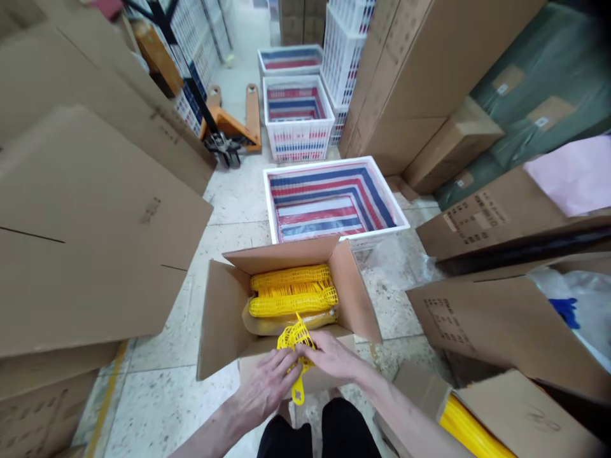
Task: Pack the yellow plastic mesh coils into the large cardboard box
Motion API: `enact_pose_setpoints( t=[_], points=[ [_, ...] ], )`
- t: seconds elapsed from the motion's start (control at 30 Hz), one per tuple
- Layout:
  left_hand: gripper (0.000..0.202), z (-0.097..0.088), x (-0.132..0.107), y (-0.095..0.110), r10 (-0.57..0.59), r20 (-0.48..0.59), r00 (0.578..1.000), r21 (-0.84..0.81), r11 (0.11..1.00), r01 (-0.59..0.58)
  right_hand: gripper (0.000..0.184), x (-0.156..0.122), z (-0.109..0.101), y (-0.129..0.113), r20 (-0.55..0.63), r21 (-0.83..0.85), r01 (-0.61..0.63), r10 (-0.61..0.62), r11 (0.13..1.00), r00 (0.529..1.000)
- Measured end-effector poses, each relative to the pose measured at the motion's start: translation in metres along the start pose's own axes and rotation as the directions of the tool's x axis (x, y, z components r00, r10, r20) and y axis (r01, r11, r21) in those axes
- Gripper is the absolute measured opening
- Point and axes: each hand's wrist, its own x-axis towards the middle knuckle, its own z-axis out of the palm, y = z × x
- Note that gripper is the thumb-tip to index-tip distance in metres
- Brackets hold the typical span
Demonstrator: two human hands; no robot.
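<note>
A yellow plastic mesh piece (292, 336) with a flat tab and a hole at its near end is held between my two hands, over the near edge of an open cardboard box (224, 318). My left hand (271, 380) closes on its left side, fingers curled. From the right, my right hand (333, 356) pinches it with thumb and fingers. Inside the box lie stacks of similar yellow mesh pieces (291, 305), nested in rows, with a clear plastic bag (267, 324) beside them. My fingers cover part of the held piece.
Beyond the box stands a white basket (403, 224) with a striped liner, and more lined baskets (298, 143) behind. An orange pallet jack (252, 121) is at the back left. Cartons (95, 242) crowd both sides. A carton (539, 407) with yellow contents sits at lower right.
</note>
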Motion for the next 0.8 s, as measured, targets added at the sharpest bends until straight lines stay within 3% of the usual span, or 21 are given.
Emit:
enact_pose_setpoints(
  t=[0.13, 0.27, 0.33, 0.37, 0.43, 0.47, 0.53, 0.57, 0.6, 0.7, 0.8],
  points=[
    [0.047, -0.041, -0.014, 0.020, 0.049, -0.096, 0.994, 0.082, 0.996, -0.041, 0.035, -0.030, 0.011, -0.022, -0.022, 0.240, -0.047, 0.054, 0.970, 0.998],
    [0.054, -0.064, -0.028, 0.028, 0.081, -0.228, 0.970, 0.063, 0.996, -0.068, 0.045, -0.054, 0.029, -0.035, -0.101, 0.480, -0.076, 0.141, 0.874, 0.985],
    [0.073, -0.068, -0.032, 0.030, -0.137, -0.323, 0.937, -0.072, 0.990, 0.120, 0.048, -0.061, 0.037, -0.043, -0.147, 0.589, -0.037, 0.152, 0.807, 0.977],
    [0.087, -0.069, -0.034, 0.031, -0.320, -0.337, 0.886, -0.200, 0.943, 0.264, 0.050, -0.063, 0.040, -0.047, -0.166, 0.631, -0.012, 0.151, 0.776, 0.975],
    [0.100, -0.068, -0.037, 0.036, -0.642, -0.200, 0.740, -0.539, 0.703, 0.464, 0.053, -0.067, 0.048, -0.055, -0.187, 0.681, 0.034, 0.129, 0.732, 0.974],
    [0.097, -0.066, -0.038, 0.039, -0.713, -0.072, 0.698, -0.695, 0.537, 0.477, 0.054, -0.069, 0.051, -0.057, -0.189, 0.687, 0.053, 0.107, 0.725, 0.976],
    [0.086, -0.063, -0.040, 0.049, -0.694, 0.110, 0.712, -0.889, 0.252, 0.383, 0.058, -0.072, 0.059, -0.059, -0.201, 0.676, 0.081, 0.078, 0.733, 0.976],
    [0.082, -0.061, -0.041, 0.055, -0.671, 0.131, 0.730, -0.936, 0.158, 0.313, 0.062, -0.074, 0.063, -0.059, -0.216, 0.666, 0.087, 0.079, 0.741, 0.973],
    [0.082, -0.060, -0.042, 0.061, -0.670, 0.119, 0.733, -0.965, 0.097, 0.245, 0.063, -0.076, 0.067, -0.058, -0.236, 0.654, 0.093, 0.086, 0.751, 0.968],
    [0.089, -0.062, -0.042, 0.076, -0.748, 0.077, 0.659, -0.996, -0.032, 0.080, 0.060, -0.079, 0.075, -0.061, -0.314, 0.616, 0.120, 0.103, 0.779, 0.944],
    [0.086, -0.068, -0.039, 0.080, -0.776, 0.102, 0.623, -0.985, -0.168, -0.048, 0.051, -0.082, 0.081, -0.071, -0.384, 0.496, 0.133, 0.079, 0.858, 0.920]
  ],
)
